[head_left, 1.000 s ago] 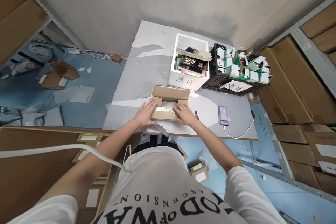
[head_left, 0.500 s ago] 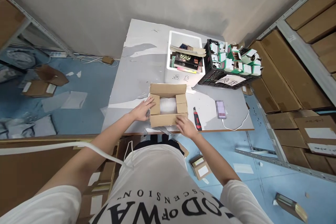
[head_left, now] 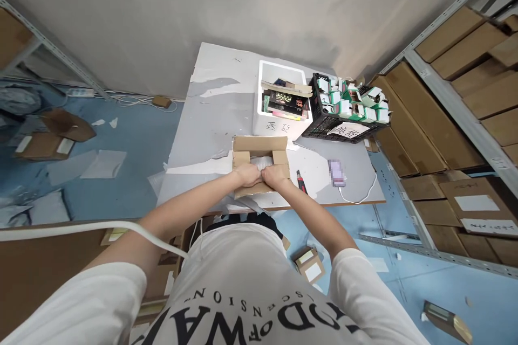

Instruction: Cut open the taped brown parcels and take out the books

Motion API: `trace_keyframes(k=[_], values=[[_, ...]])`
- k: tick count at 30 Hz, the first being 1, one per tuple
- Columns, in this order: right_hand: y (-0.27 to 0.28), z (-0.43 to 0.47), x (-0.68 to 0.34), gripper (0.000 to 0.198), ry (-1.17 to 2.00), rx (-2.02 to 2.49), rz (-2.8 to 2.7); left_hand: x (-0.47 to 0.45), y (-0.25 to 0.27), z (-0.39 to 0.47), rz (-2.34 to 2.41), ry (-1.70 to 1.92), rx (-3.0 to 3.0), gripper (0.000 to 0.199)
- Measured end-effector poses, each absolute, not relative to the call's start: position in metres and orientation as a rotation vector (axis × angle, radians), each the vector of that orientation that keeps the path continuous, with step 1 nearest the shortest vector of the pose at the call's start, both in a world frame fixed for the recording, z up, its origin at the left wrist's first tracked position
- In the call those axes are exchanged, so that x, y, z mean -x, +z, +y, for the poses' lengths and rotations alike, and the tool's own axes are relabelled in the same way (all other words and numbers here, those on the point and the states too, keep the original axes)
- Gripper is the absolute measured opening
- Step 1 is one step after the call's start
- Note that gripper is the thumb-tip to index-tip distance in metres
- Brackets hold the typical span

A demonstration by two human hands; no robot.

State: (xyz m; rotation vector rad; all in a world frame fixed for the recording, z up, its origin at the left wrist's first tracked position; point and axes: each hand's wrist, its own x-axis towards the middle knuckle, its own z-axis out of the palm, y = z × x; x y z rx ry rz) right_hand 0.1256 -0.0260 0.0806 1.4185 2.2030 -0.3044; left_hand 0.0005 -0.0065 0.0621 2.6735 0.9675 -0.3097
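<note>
A small cardboard box stands on the table near its front edge, flaps folded outward. Inside it lies a white wrapped bundle, mostly covered by my hands. My left hand reaches over the left part of the opening with curled fingers at the bundle. Close beside it, my right hand is also closed at the bundle, from the right. The fingertips of both hands are partly hidden. To the right of the box lies a red and black utility knife.
Behind the box stands a white foam box of books, beside a black crate of small cartons. A phone with a white cable lies right. Shelves of cardboard boxes flank the table.
Both hands have moved from the box's outer left side and front flap to the opening, closing on the white bundle. The view has shifted slightly.
</note>
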Motion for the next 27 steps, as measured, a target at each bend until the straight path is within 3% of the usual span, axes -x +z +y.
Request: trace_keyframes(k=[4, 7, 9, 12, 15, 18, 21, 25, 27], values=[[0.085, -0.037, -0.148, 0.037, -0.104, -1.659, 2.197, 0.017, 0.062, -0.023, 1.399, -0.103, -2.650, 0.060], [0.073, -0.044, -0.182, 0.069, -0.046, -1.893, 2.269, 0.031, 0.053, -0.040, 1.678, -0.007, -2.505, 0.091], [0.054, -0.050, -0.203, 0.096, -0.215, -2.038, 2.268, 0.038, 0.045, -0.052, 1.749, 0.026, -2.396, 0.110], [0.021, -0.062, -0.220, 0.110, -0.671, -2.197, 2.262, 0.044, 0.031, -0.063, 1.775, 0.068, -2.280, 0.123], [-0.005, -0.071, -0.221, 0.110, -0.916, -2.346, 2.325, 0.048, 0.017, -0.066, 1.761, 0.155, -2.232, 0.125], [-0.012, -0.075, -0.219, 0.109, -0.926, -2.398, 2.353, 0.050, 0.006, -0.062, 1.754, 0.231, -2.200, 0.127], [0.002, -0.074, -0.216, 0.102, -0.783, -2.361, 2.293, 0.052, 0.000, -0.060, 1.738, 0.265, -2.192, 0.128], [0.040, -0.057, -0.194, 0.078, -0.315, -2.341, 2.280, 0.053, -0.001, -0.061, 1.735, 0.283, -2.186, 0.129], [0.050, -0.038, -0.174, 0.069, -0.382, -2.105, 2.444, 0.052, -0.001, -0.061, 1.747, 0.294, -2.185, 0.130]])
